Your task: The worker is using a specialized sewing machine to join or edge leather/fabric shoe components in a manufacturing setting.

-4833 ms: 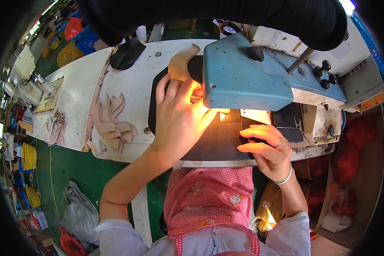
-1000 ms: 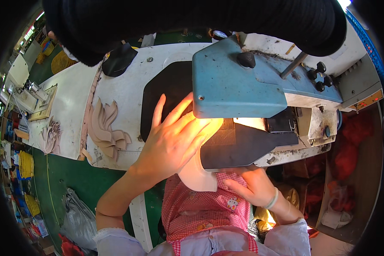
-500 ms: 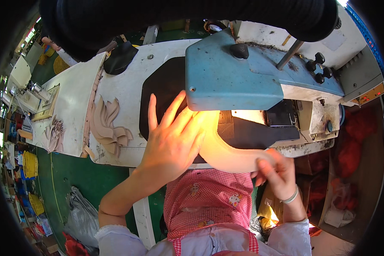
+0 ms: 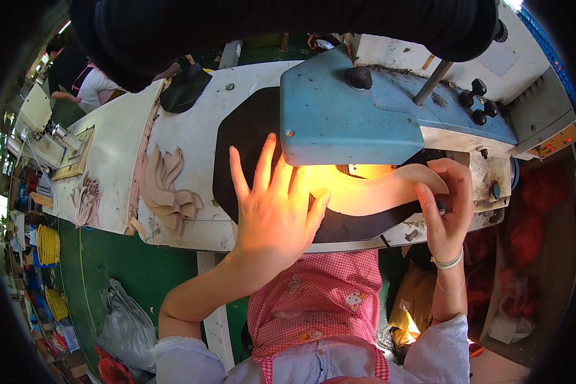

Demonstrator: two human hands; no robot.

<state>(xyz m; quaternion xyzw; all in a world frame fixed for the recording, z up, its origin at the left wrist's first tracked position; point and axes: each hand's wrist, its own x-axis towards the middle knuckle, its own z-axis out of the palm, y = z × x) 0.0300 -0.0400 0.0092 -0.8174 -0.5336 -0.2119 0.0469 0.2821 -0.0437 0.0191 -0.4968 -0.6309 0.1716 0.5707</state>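
At the bottom of the frame, a red-and-white checked apron [image 4: 313, 301] fills the lap, with pale blue sleeves at either side. Just above it, centre frame, the left hand [image 4: 272, 214] lies flat, fingers spread wide and gripping nothing, palm pressing down on a long curved strip of tan leather [image 4: 371, 189] where it crosses the black oval work pad [image 4: 243, 137]. Lamp glow floods that spot yellow-orange. To the right, the right hand [image 4: 448, 211], a thin bracelet on its wrist, has its fingers curled round the far end of the same strip, pinching it at the machine's right edge. The strip runs between both hands, right under the overhanging blue metal machine head [image 4: 358, 115], which sits above centre with black knobs at its upper right. Far right, a small orange panel [image 4: 557, 137] sits on the grey housing. Left of the pad, on the white table [image 4: 192, 134], a fanned stack of tan cut pieces [image 4: 163, 185] rests near the edge; a second, smaller bundle [image 4: 86, 198] lies further left. In the upper left corner, another person in a white top [image 4: 96, 86] works at a separate bench. Lower left, yellow crates [image 4: 45, 246] sit on the green floor.
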